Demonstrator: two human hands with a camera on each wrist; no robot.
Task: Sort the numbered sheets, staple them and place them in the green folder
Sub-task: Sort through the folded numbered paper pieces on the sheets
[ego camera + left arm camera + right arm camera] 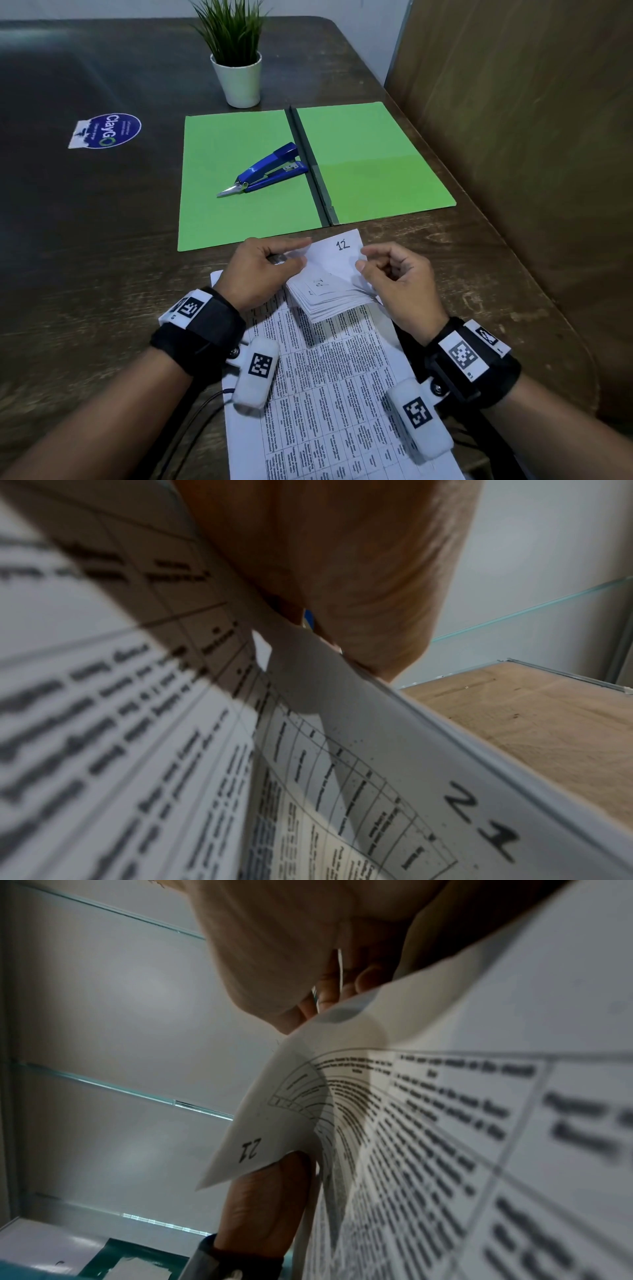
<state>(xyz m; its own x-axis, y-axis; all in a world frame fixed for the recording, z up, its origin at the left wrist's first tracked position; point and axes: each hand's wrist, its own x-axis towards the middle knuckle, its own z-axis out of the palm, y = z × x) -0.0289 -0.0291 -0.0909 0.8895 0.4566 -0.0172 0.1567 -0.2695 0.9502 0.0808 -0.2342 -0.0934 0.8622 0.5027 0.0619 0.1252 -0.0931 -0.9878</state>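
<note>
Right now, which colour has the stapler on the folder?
Blue, with a silver metal tip; the stapler shows best in the head view.

Dark wooden worktop [102, 240] carries an open green folder [370, 164], a potted plant [238, 75], a sticker [109, 131] and printed sheets [329, 394]

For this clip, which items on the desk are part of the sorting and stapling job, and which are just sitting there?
Part of the job:
- numbered sheets, held by the left hand and right hand
- blue stapler
- open green folder

Just lying about:
- potted plant
- ClayGo sticker
- wooden partition
</note>
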